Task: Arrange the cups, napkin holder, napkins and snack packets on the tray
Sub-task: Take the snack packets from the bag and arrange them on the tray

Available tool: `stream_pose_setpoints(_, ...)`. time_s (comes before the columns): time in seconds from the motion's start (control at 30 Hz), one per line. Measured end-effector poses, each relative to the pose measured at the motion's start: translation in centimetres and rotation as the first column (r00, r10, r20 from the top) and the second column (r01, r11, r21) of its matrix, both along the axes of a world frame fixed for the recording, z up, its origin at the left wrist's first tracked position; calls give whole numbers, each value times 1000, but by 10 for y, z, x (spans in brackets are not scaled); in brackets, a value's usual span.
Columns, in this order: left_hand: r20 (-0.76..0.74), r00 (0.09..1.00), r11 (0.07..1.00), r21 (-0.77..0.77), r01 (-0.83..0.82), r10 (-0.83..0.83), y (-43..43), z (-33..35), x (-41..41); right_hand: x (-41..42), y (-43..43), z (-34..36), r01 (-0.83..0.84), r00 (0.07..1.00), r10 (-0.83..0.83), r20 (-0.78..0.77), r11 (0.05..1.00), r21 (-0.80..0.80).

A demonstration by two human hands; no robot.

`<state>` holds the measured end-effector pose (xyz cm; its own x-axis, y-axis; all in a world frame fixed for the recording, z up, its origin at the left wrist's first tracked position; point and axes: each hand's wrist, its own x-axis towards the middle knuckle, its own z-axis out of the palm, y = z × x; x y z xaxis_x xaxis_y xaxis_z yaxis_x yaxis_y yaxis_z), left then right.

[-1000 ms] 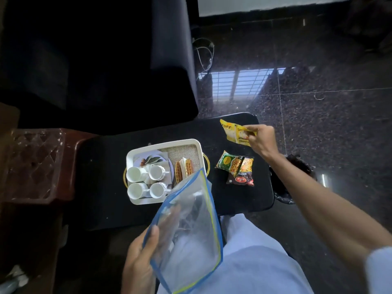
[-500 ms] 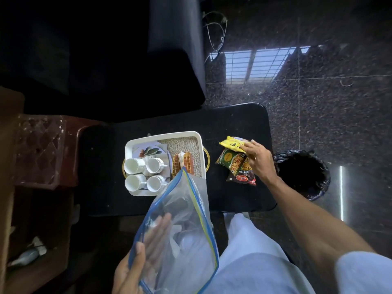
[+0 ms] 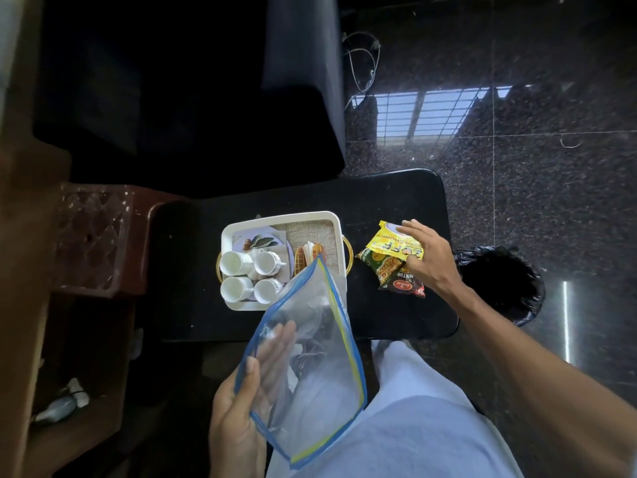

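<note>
Head view, looking straight down. A white tray is set on a black table. Four white cups are grouped in its left half on a leaf-print piece (plate or napkin, hard to tell). A napkin holder is stood in the right half on the woven liner.

Three snack packets are piled on the table just right of the tray, not on it: a yellow packet on top, a green packet under it, and a dark red packet nearest the front edge. The right hand is laid over the pile with fingers spread and loosely bent; the yellow packet is touched, not gripped.

The left hand is held low over the lap. A clear zip bag with a blue edge is pinched between the thumb in front and straight fingers seen through the plastic. A bin with a black liner is seen on the floor past the table's right end.
</note>
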<state>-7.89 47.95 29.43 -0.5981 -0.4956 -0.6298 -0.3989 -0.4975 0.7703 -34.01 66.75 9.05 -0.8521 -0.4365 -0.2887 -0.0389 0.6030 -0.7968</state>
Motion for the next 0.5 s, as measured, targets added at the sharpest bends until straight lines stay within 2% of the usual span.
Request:
stream_pose_setpoints(0.07, -38, 997, 998, 7, 63, -63, -5, 11, -3, 9, -10, 32, -24, 996, 35, 82, 990, -137)
stream_pose_setpoints(0.17, -59, 982, 981, 61, 184, -180, -22, 27, -5, 31, -26, 85, -259, 914, 345, 213, 902, -346)
stream_pose_setpoints(0.23, -59, 967, 967, 46, 252, -249, -33, 38, -4, 48, -38, 114, -453, 828, 541, 146, 800, -393)
stream_pose_setpoints(0.3, -59, 948, 950, 0, 313, -312, -47, 49, -4, 63, -48, 134, -547, 788, 611, 80, 753, -366)
stream_pose_setpoints(0.37, -61, 931, 933, -19, 361, -361, -63, 54, -3, 75, -53, 151, -501, 798, 587, 133, 771, -393)
stream_pose_setpoints(0.43, -102, 939, 944, -29, 328, -329, -84, 55, 1, 90, -58, 164, -297, 863, 448, 233, 823, -485)
stream_pose_setpoints(0.5, -186, 920, 939, -85, 334, -344, -104, 54, 11, 105, -64, 170, -66, 931, 249, 267, 834, -548)
